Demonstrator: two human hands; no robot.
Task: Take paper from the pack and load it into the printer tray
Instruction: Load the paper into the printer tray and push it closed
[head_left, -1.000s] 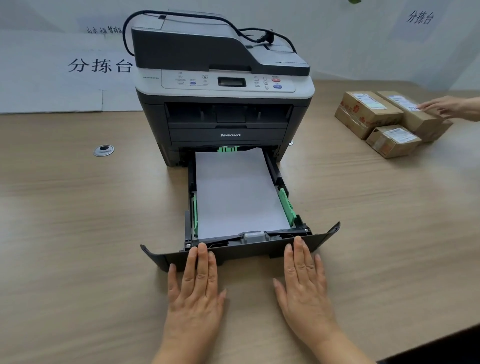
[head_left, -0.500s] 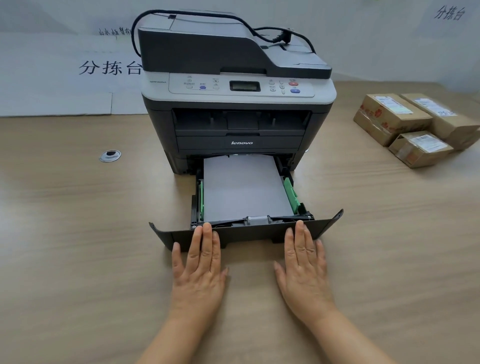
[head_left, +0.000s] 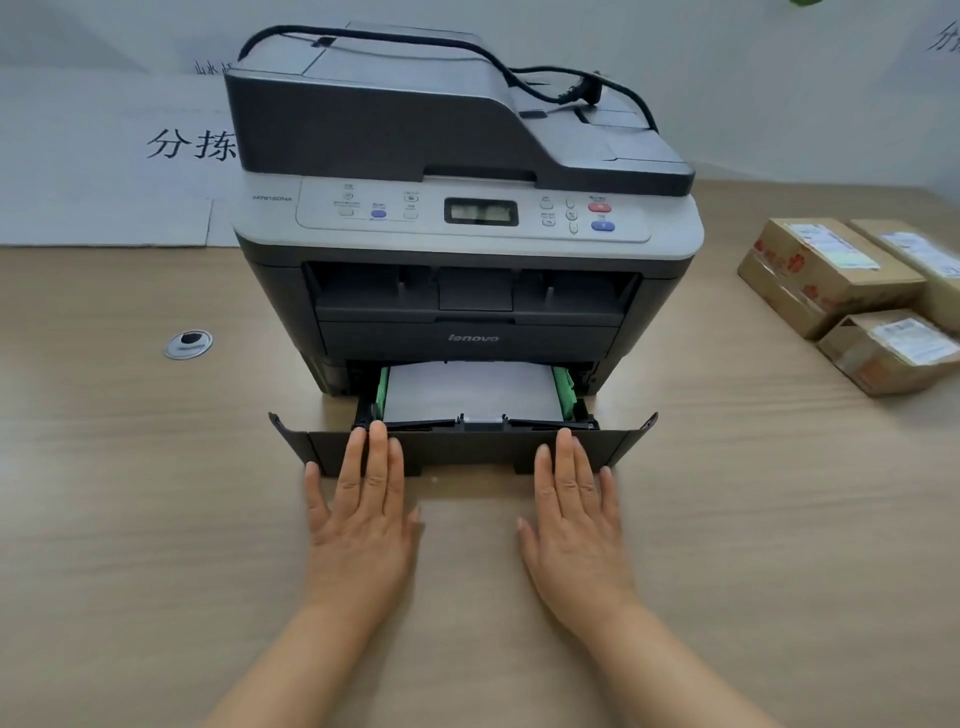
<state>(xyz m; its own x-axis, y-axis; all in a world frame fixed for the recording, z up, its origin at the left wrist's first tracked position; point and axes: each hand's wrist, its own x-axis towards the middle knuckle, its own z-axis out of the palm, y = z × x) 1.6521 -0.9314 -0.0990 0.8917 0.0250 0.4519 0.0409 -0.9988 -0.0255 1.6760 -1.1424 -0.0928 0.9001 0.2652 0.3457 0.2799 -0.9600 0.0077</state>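
Tray part-way into printer, paper loaded.
Paper (head_left: 470, 389) lies flat in the tray (head_left: 467, 449) between green guides (head_left: 563, 397), most of it already under the printer (head_left: 467, 291). Left hand (head_left: 363, 519) and right hand (head_left: 574, 519) are spread flat, fingertips against the tray's front, holding nothing; placed wide apart, likely for a square, even push. Boxes (head_left: 852, 296) sit well apart on the table (head_left: 130, 519).

Wood-grain table (head_left: 156, 519): printer (head_left: 467, 234) at far centre, round metal grommet (head_left: 188, 344) to its left, three labelled cardboard boxes (head_left: 831, 275) at far right.
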